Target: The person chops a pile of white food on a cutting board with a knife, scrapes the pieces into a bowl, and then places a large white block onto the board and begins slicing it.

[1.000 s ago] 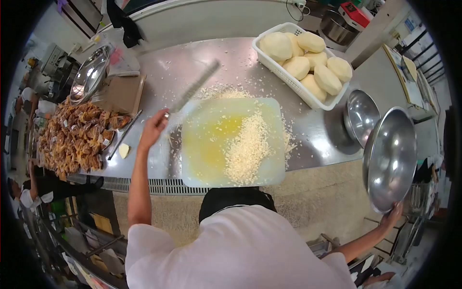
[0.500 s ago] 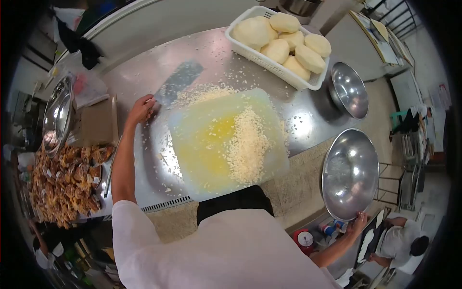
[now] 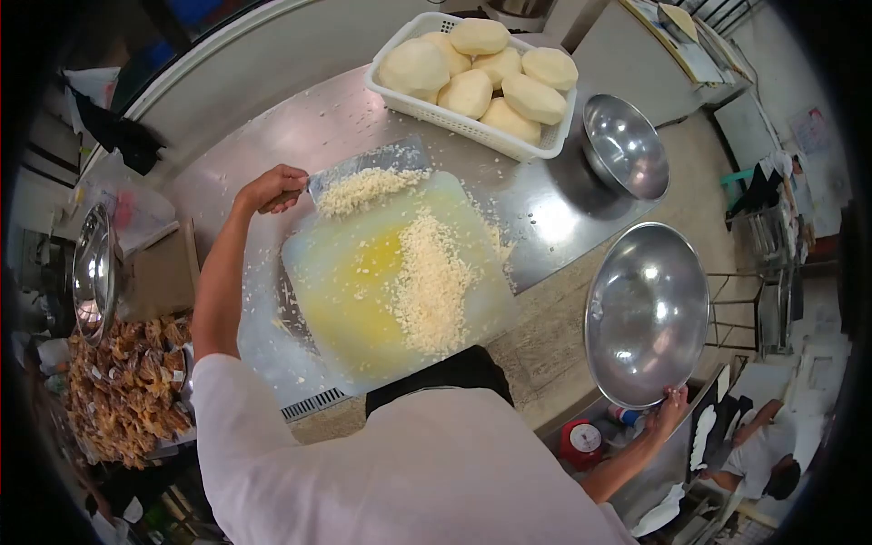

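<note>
My left hand [image 3: 275, 189] is closed round the handle of a broad cleaver [image 3: 406, 153]. Its blade lies flat at the far edge of the cutting board, with a heap of finely chopped pale bits [image 3: 368, 191] on and along it. On the yellow-stained translucent cutting board [image 3: 336, 300] a long pile of the same chopped pieces [image 3: 431, 282] runs front to back. My right hand [image 3: 669, 411] grips the rim of a large steel bowl [image 3: 647, 318], tilted beside the table with its inside facing me. Only a few specks show in it.
A white plastic basket [image 3: 445, 118] of large peeled pale roots stands at the back. Near it sits a second steel bowl [image 3: 627, 145]. To the left are brown packaged goods [image 3: 127, 391], a cardboard box [image 3: 162, 277] and a steel basin [image 3: 94, 272]. Another person [image 3: 763, 454] works at lower right.
The cleaver in my left hand has moved right, up against the board's far edge, and chopped bits now lie on its blade. My right hand still holds the bowl; the whole view has shifted slightly.
</note>
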The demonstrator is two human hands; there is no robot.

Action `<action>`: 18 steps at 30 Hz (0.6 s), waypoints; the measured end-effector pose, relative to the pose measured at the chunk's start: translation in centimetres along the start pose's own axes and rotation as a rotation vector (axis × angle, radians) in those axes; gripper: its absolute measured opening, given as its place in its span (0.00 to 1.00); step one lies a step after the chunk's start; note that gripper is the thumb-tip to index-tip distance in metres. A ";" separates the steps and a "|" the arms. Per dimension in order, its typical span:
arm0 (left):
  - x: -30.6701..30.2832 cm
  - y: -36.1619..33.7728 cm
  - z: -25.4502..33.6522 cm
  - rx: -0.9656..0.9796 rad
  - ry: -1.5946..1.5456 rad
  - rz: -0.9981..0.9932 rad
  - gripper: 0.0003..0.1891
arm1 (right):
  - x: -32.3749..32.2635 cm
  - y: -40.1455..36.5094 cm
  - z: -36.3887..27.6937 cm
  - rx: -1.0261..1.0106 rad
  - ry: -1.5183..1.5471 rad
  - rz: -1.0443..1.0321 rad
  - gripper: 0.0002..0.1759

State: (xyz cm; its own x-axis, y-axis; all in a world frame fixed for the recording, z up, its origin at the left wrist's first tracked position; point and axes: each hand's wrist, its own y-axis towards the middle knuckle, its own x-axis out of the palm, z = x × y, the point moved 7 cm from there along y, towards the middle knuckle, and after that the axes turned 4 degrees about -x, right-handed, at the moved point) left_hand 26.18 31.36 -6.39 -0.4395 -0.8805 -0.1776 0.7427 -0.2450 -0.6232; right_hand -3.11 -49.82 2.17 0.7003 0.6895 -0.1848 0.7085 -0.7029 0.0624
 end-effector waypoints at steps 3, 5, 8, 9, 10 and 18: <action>2.4 -2.2 -1.7 0.083 0.099 0.136 0.12 | 0.1 0.7 0.8 0.025 0.043 0.031 0.05; 6.3 -5.4 0.6 0.410 0.454 0.173 0.15 | 0.2 1.3 1.6 0.068 0.096 0.084 0.05; 8.0 -9.4 0.6 0.443 0.566 0.475 0.15 | -0.4 3.5 3.6 0.041 0.085 0.114 0.04; 8.6 -9.8 0.2 0.435 0.567 0.476 0.15 | -0.6 4.9 4.8 0.023 0.118 0.015 0.06; 8.5 -10.6 0.0 0.420 0.601 0.612 0.15 | -0.1 5.6 4.9 0.006 0.150 -0.085 0.15; 15.1 -12.1 -3.2 0.375 0.639 0.829 0.14 | 7.1 9.1 3.1 0.020 0.152 -0.202 0.10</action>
State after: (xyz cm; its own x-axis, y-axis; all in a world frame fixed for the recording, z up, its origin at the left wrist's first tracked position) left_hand 8.94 22.31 -3.94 0.1650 -0.4840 -0.8594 0.9853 0.1206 0.1212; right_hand 8.07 -51.89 -1.61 0.5512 0.8333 -0.0418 0.8344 -0.5509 0.0191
